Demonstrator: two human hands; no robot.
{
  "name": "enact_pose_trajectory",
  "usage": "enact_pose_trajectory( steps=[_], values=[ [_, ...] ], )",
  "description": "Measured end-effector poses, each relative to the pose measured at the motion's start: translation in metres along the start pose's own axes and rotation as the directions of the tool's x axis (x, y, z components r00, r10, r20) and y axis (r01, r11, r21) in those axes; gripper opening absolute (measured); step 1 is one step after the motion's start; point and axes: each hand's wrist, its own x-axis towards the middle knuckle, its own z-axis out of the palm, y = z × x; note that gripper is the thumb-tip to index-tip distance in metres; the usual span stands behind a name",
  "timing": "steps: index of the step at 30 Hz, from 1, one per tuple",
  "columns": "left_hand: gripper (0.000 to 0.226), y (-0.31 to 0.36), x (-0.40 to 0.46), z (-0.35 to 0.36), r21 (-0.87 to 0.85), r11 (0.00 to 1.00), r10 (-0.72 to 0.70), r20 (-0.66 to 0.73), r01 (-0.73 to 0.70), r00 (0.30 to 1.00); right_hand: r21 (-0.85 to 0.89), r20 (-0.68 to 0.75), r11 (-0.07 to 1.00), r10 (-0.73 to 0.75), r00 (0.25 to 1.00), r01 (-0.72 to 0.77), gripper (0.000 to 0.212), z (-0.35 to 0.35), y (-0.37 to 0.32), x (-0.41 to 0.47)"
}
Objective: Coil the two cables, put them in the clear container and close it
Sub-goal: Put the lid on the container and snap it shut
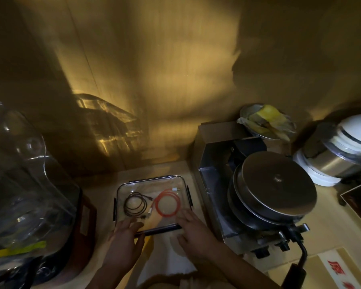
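Observation:
A clear rectangular container with dark latch flaps sits on the light counter, a clear lid lying on top of it. Through the lid I see a coiled black cable on the left and a coiled red cable on the right. My left hand lies flat on the lid's near left corner, fingers straight. On the near right corner my right hand presses down with spread fingers. The near latch flap lies between the two hands.
A large clear plastic jug stands at the left. Close on the right stands a metal appliance with a round lid and a black handle. Behind it are a bowl of yellow wrappers and a white cooker. White paper lies under my wrists.

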Motion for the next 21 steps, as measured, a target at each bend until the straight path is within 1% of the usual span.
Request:
enact_pose_trajectory(
  steps=[4,8,10,15,21],
  values=[
    [0.029,-0.003,-0.009,0.003,-0.026,1.000,0.005,0.001,-0.005,1.000,0.000,0.034,1.000,0.012,0.999,-0.012,0.051,0.000,-0.001,-0.003],
    [0.038,-0.001,-0.015,0.003,-0.004,1.000,0.010,0.007,-0.010,1.000,-0.034,0.087,0.999,0.036,0.996,-0.033,0.053,0.000,-0.001,-0.004],
    [0.043,0.003,-0.018,0.004,0.039,0.999,0.003,0.035,-0.005,0.999,-0.047,0.122,0.998,0.043,0.992,-0.038,0.055,0.000,-0.001,-0.003],
    [0.057,0.018,-0.021,0.007,0.225,0.974,-0.021,0.137,-0.011,0.990,-0.091,0.194,0.995,0.068,0.979,-0.051,0.060,0.000,-0.002,0.001],
    [0.063,0.017,-0.010,0.005,0.301,0.953,-0.045,0.166,-0.007,0.985,-0.173,0.225,0.984,0.077,0.971,-0.037,0.069,0.000,0.001,0.011]
  ],
)
